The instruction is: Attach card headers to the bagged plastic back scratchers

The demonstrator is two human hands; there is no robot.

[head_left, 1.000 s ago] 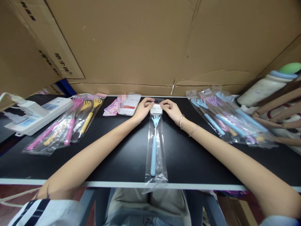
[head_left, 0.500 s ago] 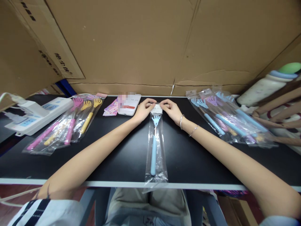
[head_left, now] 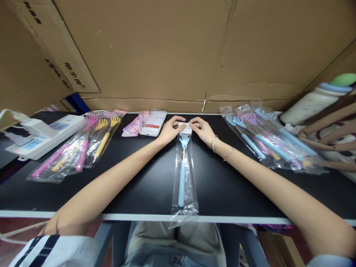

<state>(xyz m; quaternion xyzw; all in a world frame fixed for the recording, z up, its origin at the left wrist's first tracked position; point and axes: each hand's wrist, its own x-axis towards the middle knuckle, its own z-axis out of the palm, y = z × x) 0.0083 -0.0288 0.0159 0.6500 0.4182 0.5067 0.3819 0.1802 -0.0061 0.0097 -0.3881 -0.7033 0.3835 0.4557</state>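
Observation:
A blue hand-shaped back scratcher [head_left: 181, 183] lies in a long clear plastic bag [head_left: 191, 200], its claw end pointing away from me and the bag's lower end hanging over the table's front edge. At the far end of the bag is a white card [head_left: 185, 128]. My left hand [head_left: 170, 131] has its fingers curled behind the card's left side, the thumb pressing on it. From the right, my right hand [head_left: 203, 130] grips the card the same way. I cannot tell whether the card is inside the bag or on it.
Bagged pink and yellow back scratchers [head_left: 82, 155] lie at left beside a white power strip [head_left: 46, 135]. A phone [head_left: 155, 124] rests by some pink cards [head_left: 131, 128]. Bagged blue and purple scratchers [head_left: 274, 146] lie at right, near a white bottle [head_left: 308, 105]. A cardboard wall [head_left: 167, 48] stands behind.
Both thumbs have shifted slightly inward and lower over the white card. The bagged back scratcher and everything else stay in place.

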